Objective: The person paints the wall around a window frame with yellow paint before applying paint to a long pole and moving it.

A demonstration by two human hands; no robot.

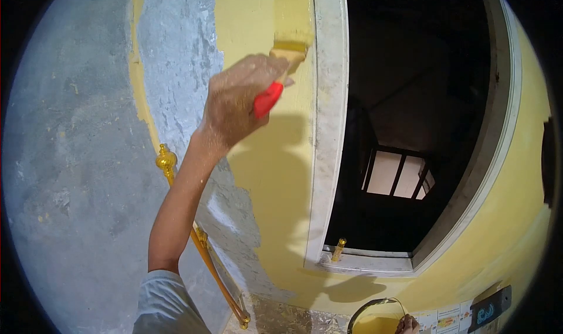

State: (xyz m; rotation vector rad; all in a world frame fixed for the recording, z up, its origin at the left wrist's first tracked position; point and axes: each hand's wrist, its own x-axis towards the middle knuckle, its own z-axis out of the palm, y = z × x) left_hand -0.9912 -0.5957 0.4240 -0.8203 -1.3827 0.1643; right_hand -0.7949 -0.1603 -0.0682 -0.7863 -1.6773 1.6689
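Left hand: up high it goes to work, the left hand (241, 94) speckled with paint, fingers curled tightly around the brush (288, 55).
Brush: red grip (268, 101) low, bristles up against the yellow wall (281, 158), just beside the left edge of the window frame (329, 129).
Right hand: over to the bottom edge of the view, the right hand (409, 324), partly cut off, closed at the wire handle (401, 305) of the bucket (355, 314).
Bucket: dark rim, yellow paint (375, 326) inside, below the frame's bottom edge.
Wall edge: ragged on the left, meeting a rough blue-grey patch (176, 58).
Rod: gold, knob-ended rod (206, 259), slanting down the grey side.
Frame corner: short gold tube (339, 249) near the lower left.
Lower right: dark board (491, 308) with a blue mark, beside printed sheets (448, 320).
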